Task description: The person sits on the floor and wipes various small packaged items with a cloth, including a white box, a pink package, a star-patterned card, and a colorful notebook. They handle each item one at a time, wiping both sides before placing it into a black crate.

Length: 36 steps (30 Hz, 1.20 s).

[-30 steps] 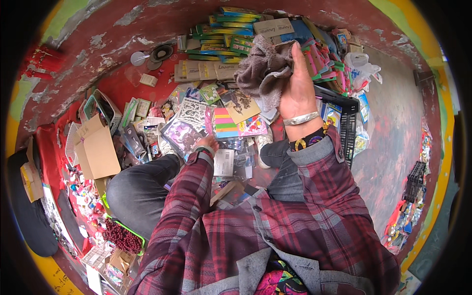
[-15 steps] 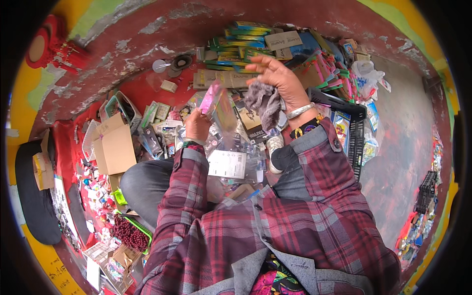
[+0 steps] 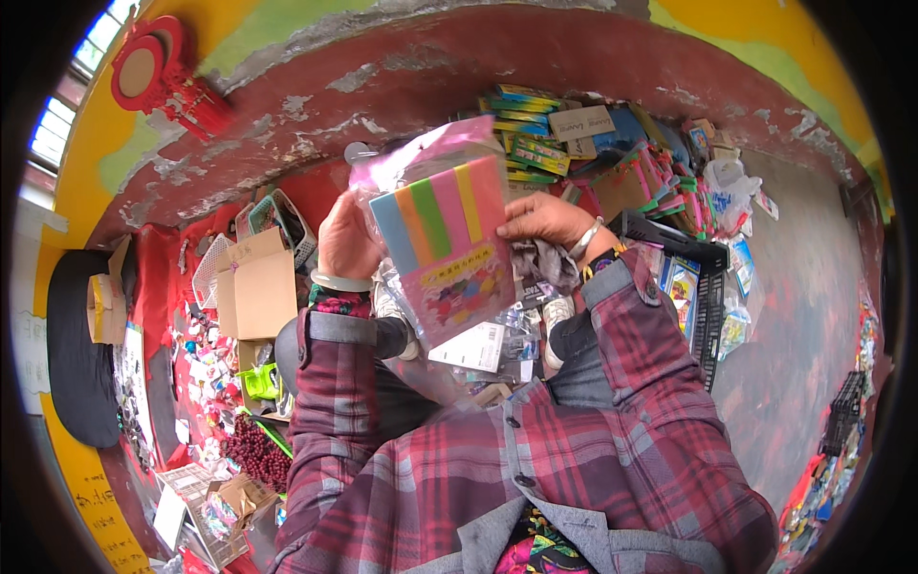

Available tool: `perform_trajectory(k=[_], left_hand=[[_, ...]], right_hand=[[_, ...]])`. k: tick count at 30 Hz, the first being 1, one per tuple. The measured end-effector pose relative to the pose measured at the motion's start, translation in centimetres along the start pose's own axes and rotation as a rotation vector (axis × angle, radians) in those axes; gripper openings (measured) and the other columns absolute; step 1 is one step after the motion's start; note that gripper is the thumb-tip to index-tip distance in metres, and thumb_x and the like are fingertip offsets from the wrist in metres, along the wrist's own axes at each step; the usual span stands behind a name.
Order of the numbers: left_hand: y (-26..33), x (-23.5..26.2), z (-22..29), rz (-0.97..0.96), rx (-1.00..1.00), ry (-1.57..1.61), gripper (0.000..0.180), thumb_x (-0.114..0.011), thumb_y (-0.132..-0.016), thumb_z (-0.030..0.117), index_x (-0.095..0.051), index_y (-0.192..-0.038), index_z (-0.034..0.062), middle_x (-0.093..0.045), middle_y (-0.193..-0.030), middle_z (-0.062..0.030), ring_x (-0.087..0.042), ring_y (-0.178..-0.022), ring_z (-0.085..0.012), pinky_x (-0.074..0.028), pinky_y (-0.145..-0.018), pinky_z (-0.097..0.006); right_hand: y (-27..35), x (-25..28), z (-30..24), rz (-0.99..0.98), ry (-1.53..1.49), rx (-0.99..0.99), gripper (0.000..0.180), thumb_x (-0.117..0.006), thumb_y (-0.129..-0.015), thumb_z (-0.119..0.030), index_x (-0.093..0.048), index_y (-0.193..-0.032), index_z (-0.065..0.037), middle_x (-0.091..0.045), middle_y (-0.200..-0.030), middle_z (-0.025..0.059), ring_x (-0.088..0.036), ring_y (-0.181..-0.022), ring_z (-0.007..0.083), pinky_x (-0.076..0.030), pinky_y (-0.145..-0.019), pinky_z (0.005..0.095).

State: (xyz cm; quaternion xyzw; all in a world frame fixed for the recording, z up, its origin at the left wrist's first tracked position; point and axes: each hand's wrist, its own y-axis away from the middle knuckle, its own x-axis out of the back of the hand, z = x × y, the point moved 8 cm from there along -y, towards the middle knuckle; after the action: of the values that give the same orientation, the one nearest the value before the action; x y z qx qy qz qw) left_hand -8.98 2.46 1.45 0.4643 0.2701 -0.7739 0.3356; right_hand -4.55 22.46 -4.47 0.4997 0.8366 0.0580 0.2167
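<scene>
A flat clear packet of coloured paper strips (image 3: 432,218), with a pink printed card in its lower half, is held up tilted before me. My left hand (image 3: 346,241) is closed on its left edge; some fingers are hidden behind it. At the right edge, the fingers of my right hand (image 3: 550,222) pinch the packet. A crumpled grey cloth (image 3: 545,266) hangs under that hand, seemingly held in its palm. Below the packet, between my legs, lie a white card with a barcode (image 3: 470,346) and several loose plastic wrappers (image 3: 521,335).
Behind the packet stand stacked green and yellow boxes (image 3: 537,153). A black plastic crate (image 3: 706,316) is at my right, a white plastic bag (image 3: 732,191) beyond it. At my left are an open cardboard box (image 3: 256,292), a basket (image 3: 287,218) and dark red beads (image 3: 256,457).
The packet, earlier swung edge-on in my left hand, now faces me. My right hand has come down to its right edge with the grey cloth. The view has shifted a little.
</scene>
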Motion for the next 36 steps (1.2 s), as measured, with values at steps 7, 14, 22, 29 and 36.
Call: perform_trajectory(k=[7, 14, 22, 29, 36], left_hand=[[3.2, 0.1, -2.9, -0.033, -0.046, -0.110, 0.082, -0.046, -0.083, 0.060, -0.028, -0.135, 0.0004, -0.042, -0.133, -0.0134, -0.044, -0.119, -0.0257, -0.036, -0.098, -0.039], [2.3, 2.7, -5.1, 0.295, 0.016, -0.231, 0.046, -0.053, -0.081, 0.009, -0.042, -0.125, 0.0002, -0.056, -0.113, -0.0134, -0.056, -0.102, -0.0254, -0.044, -0.090, -0.038], [1.3, 4.6, -6.4, 0.323, 0.004, -0.116, 0.046, -0.051, -0.080, 0.005, -0.041, -0.124, -0.0012, -0.057, -0.111, -0.0163, -0.059, -0.097, -0.0291, -0.048, -0.086, -0.041], [1.2, 3.3, -8.0, 0.338, 0.025, -0.016, 0.050, -0.045, -0.078, 0.001, -0.037, -0.128, 0.0014, -0.049, -0.121, -0.0145, -0.054, -0.106, -0.0264, -0.044, -0.091, -0.039], [1.7, 1.4, -9.9, 0.213, 0.237, -0.239, 0.060, -0.042, -0.073, -0.004, -0.036, -0.132, 0.0075, -0.051, -0.116, -0.0097, -0.055, -0.101, -0.0202, -0.045, -0.084, -0.032]], right_hand=[[0.1, -1.9, 0.4, 0.048, -0.250, -0.015, 0.022, -0.066, -0.079, -0.012, -0.063, -0.094, 0.004, -0.067, -0.085, 0.0085, -0.063, -0.070, 0.0126, -0.050, -0.065, 0.0221], [-1.3, 1.1, 1.7, 0.201, -0.031, 0.042, 0.021, -0.066, -0.080, -0.015, -0.065, -0.090, 0.004, -0.065, -0.082, 0.0054, -0.058, -0.073, 0.0080, -0.046, -0.065, 0.0209], [2.5, 3.0, -6.7, 0.638, -0.031, 0.640, 0.033, -0.050, -0.092, -0.031, -0.055, -0.103, -0.001, -0.061, -0.088, 0.0034, -0.058, -0.079, 0.0090, -0.047, -0.071, 0.0226], [-0.2, -10.9, -4.2, 0.313, 1.332, 0.802, 0.048, -0.044, -0.091, -0.033, -0.041, -0.131, -0.008, -0.036, -0.138, 0.0140, -0.025, -0.133, 0.0292, -0.015, -0.107, 0.0440], [-0.2, -6.0, -7.4, 0.645, 1.172, 0.853, 0.045, -0.050, -0.087, -0.025, -0.044, -0.130, -0.011, -0.033, -0.139, 0.0156, -0.026, -0.132, 0.0306, -0.023, -0.106, 0.0424]])
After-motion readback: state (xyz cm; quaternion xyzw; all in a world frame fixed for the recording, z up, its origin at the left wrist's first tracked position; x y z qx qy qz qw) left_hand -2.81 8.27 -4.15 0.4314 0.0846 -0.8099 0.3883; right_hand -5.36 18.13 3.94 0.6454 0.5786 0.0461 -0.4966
